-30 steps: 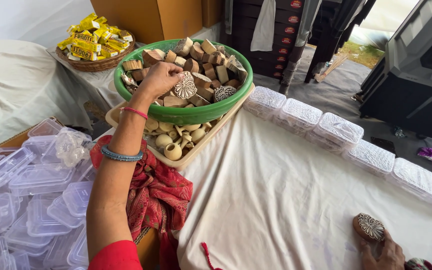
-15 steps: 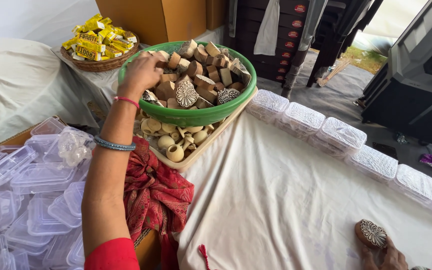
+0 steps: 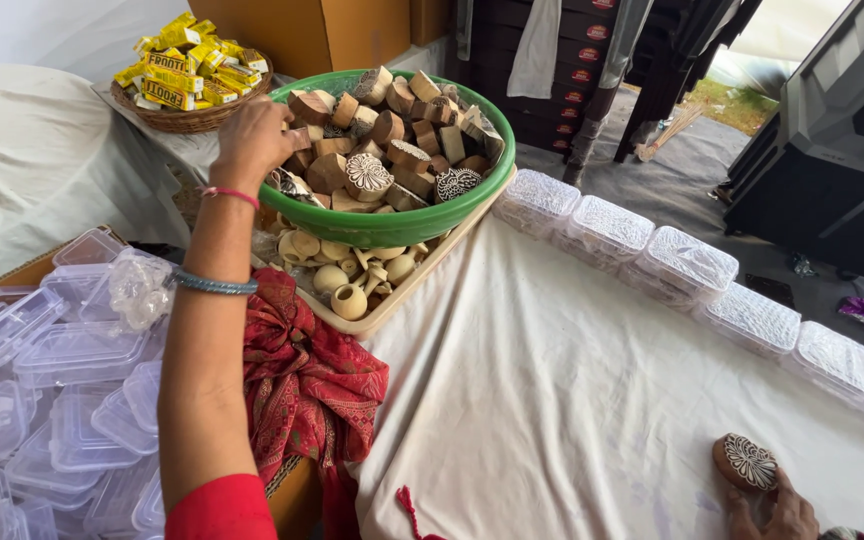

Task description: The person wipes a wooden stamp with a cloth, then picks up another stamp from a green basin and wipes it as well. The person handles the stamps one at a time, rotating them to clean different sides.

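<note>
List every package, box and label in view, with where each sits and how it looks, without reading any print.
Small yellow cartons: heaped in a wicker basket, far left, printed in red and green.
Brown cardboard box: behind the green basin, plain.
Dark crates: stacked at the back, with small red labels.
Lidded clear containers: a row along the cloth's right edge.
Empty clear tubs: piled at lower left.

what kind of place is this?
Likely a craft packing or market stall: green basin heaped with carved wooden blocks, a row of lidded plastic boxes on a cloth-covered table, left hand in the basin.
</note>
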